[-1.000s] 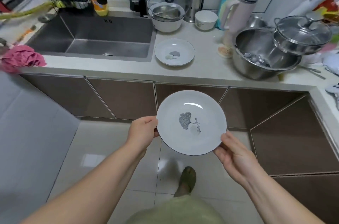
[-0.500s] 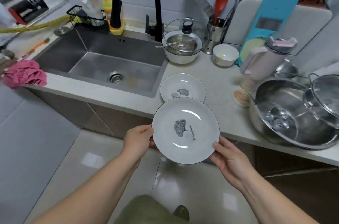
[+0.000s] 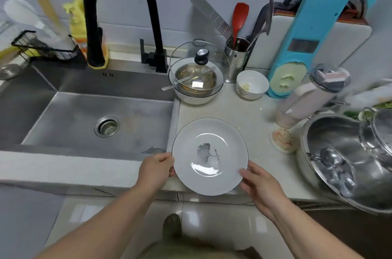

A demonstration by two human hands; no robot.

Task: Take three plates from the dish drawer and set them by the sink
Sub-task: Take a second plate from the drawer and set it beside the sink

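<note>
A white plate with a dark rim and a grey leaf print is held level over the counter, just right of the steel sink. My left hand grips its left edge and my right hand grips its lower right edge. The plate that lay on the counter earlier is hidden beneath the held one. The dish drawer is out of view.
Behind the plate stand a lidded bowl, a small white bowl and a utensil holder. A large steel pot and a tumbler crowd the right. A black faucet arches over the sink.
I have stepped up to the counter and carried the plate forward. It now hangs over the spot where the first plate lay, covering it.
</note>
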